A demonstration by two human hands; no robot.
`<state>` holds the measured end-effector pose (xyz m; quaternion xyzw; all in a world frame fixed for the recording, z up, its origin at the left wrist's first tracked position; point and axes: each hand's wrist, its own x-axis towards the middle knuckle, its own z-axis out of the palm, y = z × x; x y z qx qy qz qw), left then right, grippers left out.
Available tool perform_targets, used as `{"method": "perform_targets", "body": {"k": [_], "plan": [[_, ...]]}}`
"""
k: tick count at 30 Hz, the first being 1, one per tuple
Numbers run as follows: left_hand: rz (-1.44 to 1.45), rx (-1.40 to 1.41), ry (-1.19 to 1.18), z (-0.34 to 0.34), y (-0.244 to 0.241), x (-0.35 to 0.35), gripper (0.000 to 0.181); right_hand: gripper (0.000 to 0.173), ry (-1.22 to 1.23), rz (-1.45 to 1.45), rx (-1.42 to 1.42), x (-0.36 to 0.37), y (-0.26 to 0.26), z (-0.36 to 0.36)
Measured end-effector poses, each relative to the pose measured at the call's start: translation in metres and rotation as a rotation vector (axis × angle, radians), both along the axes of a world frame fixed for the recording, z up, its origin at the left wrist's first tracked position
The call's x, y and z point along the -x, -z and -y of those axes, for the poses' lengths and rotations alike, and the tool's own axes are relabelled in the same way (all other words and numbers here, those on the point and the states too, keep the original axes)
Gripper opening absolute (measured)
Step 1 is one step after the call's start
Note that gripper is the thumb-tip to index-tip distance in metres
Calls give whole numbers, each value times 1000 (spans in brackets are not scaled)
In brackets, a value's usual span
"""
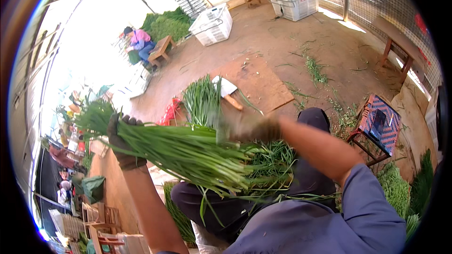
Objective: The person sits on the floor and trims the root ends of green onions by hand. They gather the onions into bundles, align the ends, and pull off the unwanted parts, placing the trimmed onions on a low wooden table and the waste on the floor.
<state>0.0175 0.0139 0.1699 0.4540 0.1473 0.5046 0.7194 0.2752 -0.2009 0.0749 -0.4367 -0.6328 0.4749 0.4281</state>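
A large bunch of long green leafy stalks (187, 151) lies slantwise above my lap, its pale stem ends towards the right. My left hand (123, 141), in a dark glove, is closed round the bunch near its leafy end. Over the stem half is my right hand (254, 127), also gloved and blurred by motion; whether it grips anything does not show. Beyond the bunch another sheaf of green stalks (201, 100) stands beside a cleaver (226, 88) with a wooden handle, which rests by a brown board (259, 84). Loose cut greens (272, 165) lie over my lap.
A woven-top stool (379, 123) with a phone on it stands at the right, near more bundled greens (395, 187). White plastic crates (213, 24) and wooden benches (162, 49) stand farther off. A person (139, 40) sits beside piled greens; more people are at the far left.
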Motion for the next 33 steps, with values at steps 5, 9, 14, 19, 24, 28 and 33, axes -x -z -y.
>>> {"method": "perform_targets", "body": {"k": [5,9,14,19,24,28,33], "plan": [[92,79,60,-9,10,22,20,90,-413,-681,-35,81,86,49],[127,103,83,-13,19,60,21,44,-102,-539,238,111,93,70],[59,-59,-55,-58,18,137,29,24,51,-437,121,63,159,121],[58,-88,-86,-53,30,139,27,62,-159,-163,133,73,106,88],[261,59,76,-42,56,100,22,56,-233,-958,87,142,131,5],[616,241,369,-1,47,95,19,50,-412,-1436,327,131,98,26],[584,100,503,1,66,73,21,41,-328,-819,-158,131,151,7]]}}
